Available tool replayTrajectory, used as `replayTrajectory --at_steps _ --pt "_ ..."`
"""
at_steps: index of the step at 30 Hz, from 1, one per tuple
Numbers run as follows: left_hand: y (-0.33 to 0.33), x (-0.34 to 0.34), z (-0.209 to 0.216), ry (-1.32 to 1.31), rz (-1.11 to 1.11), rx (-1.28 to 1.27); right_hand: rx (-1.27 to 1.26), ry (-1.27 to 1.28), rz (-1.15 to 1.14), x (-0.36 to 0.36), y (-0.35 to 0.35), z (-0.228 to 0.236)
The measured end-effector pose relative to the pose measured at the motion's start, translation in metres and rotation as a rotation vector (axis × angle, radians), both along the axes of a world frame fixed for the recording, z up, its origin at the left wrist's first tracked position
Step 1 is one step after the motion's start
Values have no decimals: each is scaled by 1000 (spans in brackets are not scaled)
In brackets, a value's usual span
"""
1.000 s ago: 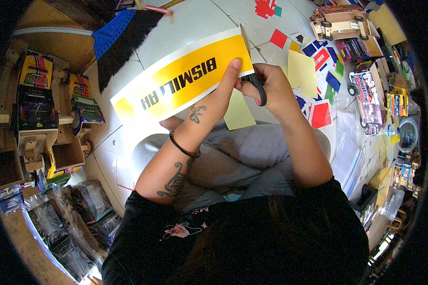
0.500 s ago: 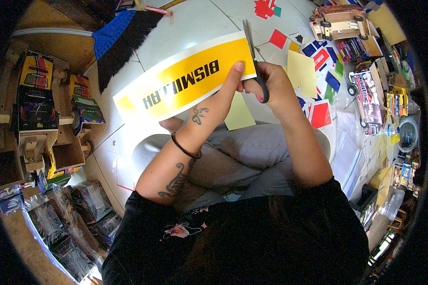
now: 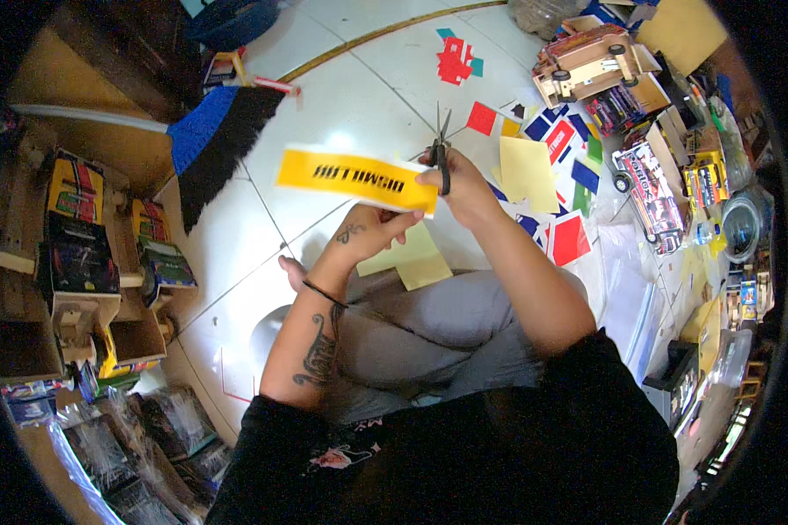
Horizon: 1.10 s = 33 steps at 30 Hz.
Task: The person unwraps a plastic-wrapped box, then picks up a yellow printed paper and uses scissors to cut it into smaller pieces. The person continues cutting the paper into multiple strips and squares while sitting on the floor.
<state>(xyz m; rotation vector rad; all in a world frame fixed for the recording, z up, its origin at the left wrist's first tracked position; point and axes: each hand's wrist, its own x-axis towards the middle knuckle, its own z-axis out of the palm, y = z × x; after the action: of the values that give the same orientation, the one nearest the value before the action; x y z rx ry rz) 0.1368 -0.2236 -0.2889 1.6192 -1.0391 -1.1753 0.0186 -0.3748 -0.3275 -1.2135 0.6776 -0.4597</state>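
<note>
My left hand (image 3: 368, 234) pinches the lower right corner of a yellow sticker strip (image 3: 350, 178) with a white border and black lettering that reads upside down. The strip stretches out to the left above that hand. In my right hand (image 3: 469, 188) is a pair of black-handled scissors (image 3: 443, 157), their blades a little apart and pointing away from me, clear of the strip. The right thumb touches the strip's right end. Beneath my hands, pale yellow paper (image 3: 422, 260) lies by my crossed legs.
Red, blue, green and white sticker scraps (image 3: 569, 157) and a pale yellow sheet (image 3: 527, 173) lie on the tiled floor (image 3: 341, 105) to the right. Wooden toy trucks (image 3: 585, 68) stand beyond them. More toy trucks (image 3: 83, 223) line the left, above plastic-wrapped packs (image 3: 140, 446).
The strip has come down and tilted, its right end now lower. The scissor blades, earlier along its right edge, have come away from it. My left hand has shifted to the lower corner.
</note>
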Motion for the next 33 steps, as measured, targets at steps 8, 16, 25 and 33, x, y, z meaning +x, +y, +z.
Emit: replayTrajectory --at_steps 8,16,25,33 --pt "4 13 -34 -939 -115 570 -213 253 -719 37 -169 -73" --pt "-9 20 -54 -749 -227 682 -295 204 -1214 102 -272 -95" --pt "-16 25 -73 -644 -207 851 -67 285 -662 70 -233 -111" --pt "8 36 -111 -321 199 667 -142 643 292 -35 -74 -54"
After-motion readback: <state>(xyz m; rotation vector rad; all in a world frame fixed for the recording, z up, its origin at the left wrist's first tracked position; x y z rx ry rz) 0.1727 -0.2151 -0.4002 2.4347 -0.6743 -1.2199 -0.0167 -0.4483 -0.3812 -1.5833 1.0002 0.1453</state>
